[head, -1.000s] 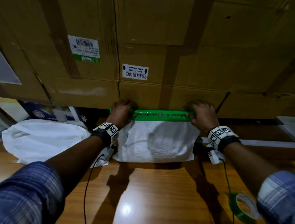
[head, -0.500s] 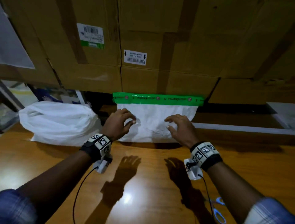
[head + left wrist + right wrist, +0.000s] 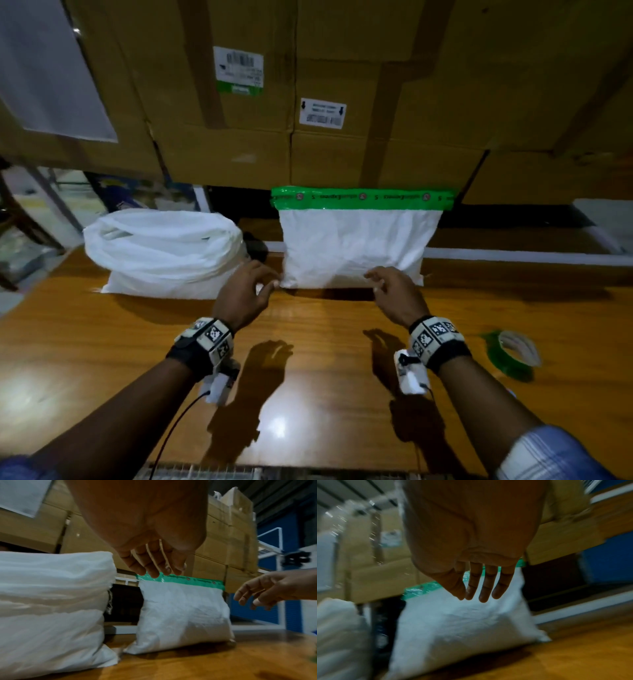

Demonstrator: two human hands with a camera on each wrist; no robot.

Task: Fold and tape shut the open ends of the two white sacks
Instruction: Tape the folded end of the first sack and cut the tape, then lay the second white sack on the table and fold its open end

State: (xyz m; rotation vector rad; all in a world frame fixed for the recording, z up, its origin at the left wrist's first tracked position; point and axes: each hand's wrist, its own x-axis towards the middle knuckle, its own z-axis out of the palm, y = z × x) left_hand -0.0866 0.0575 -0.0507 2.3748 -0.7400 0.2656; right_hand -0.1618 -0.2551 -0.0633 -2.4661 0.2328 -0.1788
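A white sack [image 3: 356, 246] stands at the back of the wooden table [image 3: 308, 359], its top folded and sealed with a strip of green tape [image 3: 363, 198]. The same taped sack [image 3: 181, 612] [image 3: 457, 626] fills both wrist views. A second white sack [image 3: 161, 250] [image 3: 51, 608] lies to its left, its mouth loose and untaped. My left hand [image 3: 251, 286] hovers at the taped sack's lower left corner, fingers relaxed, holding nothing. My right hand [image 3: 383, 284] hangs just in front of the sack's lower edge, fingers straight and empty [image 3: 481, 588].
A roll of green tape [image 3: 512, 353] lies on the table at the right. Stacked cardboard boxes [image 3: 308, 102] form a wall right behind the sacks. A white rail [image 3: 513, 255] runs along the table's back edge. Blue panels [image 3: 281, 545] show farther right.
Both hands left the taped top of the sack, slid down its front and have now drawn back off it toward me. The sack stays standing.
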